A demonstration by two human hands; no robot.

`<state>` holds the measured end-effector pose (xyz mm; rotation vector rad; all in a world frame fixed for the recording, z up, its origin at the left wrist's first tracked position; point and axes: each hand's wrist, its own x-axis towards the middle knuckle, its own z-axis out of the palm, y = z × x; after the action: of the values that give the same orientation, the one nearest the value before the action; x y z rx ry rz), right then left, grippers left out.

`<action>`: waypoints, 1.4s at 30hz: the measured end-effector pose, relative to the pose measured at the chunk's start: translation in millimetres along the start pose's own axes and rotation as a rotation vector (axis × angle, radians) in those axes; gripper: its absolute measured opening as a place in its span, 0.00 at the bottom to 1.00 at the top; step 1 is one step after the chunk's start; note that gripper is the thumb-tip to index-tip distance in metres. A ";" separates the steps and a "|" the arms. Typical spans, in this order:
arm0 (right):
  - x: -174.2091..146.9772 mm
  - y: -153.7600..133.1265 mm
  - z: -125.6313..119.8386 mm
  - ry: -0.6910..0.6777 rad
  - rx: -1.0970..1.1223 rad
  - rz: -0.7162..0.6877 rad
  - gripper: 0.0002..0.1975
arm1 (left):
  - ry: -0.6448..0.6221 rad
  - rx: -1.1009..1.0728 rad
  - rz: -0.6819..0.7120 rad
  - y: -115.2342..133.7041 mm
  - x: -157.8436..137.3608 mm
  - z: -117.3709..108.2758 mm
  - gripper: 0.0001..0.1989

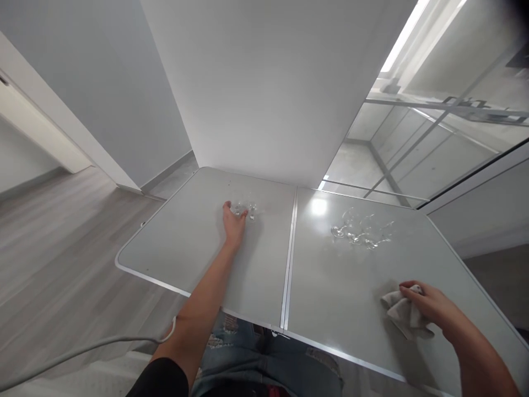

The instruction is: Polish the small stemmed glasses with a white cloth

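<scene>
My left hand (234, 222) reaches over the left half of the table, with thumb and fingers around a small clear glass (238, 208). A second clear glass (252, 212) stands just right of my thumb. My right hand (427, 302) pinches a crumpled pale grey cloth (407, 313) above the right half of the table, near its front. Farther back on that half is a cluster of several clear stemmed glasses (354, 237). Being transparent, their outlines are hard to make out.
The pale folding table (185, 242) has a metal rim and a metal seam (290, 259) down its middle. A white wall (264, 99) stands at its back edge, with a glazed panel (397, 149) to the right. A grey cable (95, 344) runs by my left forearm.
</scene>
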<state>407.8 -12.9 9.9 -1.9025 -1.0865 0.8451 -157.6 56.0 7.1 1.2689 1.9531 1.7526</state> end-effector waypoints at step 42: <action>-147.0 -151.4 135.4 -0.901 -0.043 -0.551 0.08 | -0.751 0.239 1.079 45.5 -122.8 -3.6 0.23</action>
<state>177.1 -53.4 99.5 -1.1001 -2.0386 1.3747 -66.3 -37.8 3.8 2.8537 1.0640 0.9620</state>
